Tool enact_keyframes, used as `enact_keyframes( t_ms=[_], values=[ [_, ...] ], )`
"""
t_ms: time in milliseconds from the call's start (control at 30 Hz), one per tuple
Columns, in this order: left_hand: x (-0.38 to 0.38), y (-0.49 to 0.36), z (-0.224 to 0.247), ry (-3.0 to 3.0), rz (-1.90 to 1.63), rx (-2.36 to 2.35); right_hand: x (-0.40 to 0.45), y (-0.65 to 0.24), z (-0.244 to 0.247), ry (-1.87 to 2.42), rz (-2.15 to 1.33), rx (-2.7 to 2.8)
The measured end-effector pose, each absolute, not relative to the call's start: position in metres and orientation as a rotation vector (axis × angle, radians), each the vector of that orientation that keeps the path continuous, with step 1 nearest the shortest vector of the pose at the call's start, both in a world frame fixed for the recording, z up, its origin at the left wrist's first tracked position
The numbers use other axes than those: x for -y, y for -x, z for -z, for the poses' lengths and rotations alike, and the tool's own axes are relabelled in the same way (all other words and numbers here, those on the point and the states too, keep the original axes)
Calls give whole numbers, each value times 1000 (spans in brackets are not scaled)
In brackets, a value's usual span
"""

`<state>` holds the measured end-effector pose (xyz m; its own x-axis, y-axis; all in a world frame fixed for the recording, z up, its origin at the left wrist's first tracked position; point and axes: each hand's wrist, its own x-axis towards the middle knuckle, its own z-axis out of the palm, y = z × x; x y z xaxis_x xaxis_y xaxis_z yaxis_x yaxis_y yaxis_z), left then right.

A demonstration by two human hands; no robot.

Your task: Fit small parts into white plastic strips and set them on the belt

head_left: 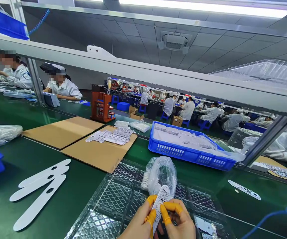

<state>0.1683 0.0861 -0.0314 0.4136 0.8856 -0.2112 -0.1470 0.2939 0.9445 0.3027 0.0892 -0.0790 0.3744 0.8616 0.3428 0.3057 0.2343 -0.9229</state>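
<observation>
A long white plastic part (163, 194) with a grille at its upper end is held between my hands, low in the middle of the view. My left hand (143, 217) grips its left edge with yellow-covered fingertips. My right hand (177, 215) presses yellow-covered fingers on its face near a round feature; whatever is under the fingertips is hidden. Just beyond is an open clear plastic bag (162, 172) with small white pieces inside. Both lie over a clear compartmented tray (103, 202). More white parts (205, 227) sit in the tray at the lower right.
Three white strips (40, 202) lie at left. Cardboard sheets (83, 154) bear stacked white parts (113, 136). A blue crate (165, 149) stands beyond the tray. At right are a single white part (244, 190) and a blue hose (265, 219). Other people work farther back.
</observation>
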Motion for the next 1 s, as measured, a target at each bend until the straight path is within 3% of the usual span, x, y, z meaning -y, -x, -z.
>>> enact_keyframes(
  t_ms=[333,467,633,900,1000],
  values=[
    [-91,-174,49,-1181,-793,-968,-101,-335,74,1362,-790,1309],
    [-92,-170,43,-1208,-770,-1018,-98,-409,66,1668,-603,1402],
    [-96,-166,42,-1182,-657,-1025,-95,-473,94,2043,-340,1559],
    [-96,-169,38,-1182,-696,-962,-97,-471,102,1937,-301,1640],
    [-93,-170,29,-1179,-711,-973,-93,-485,89,1762,-235,1331]
  ],
)
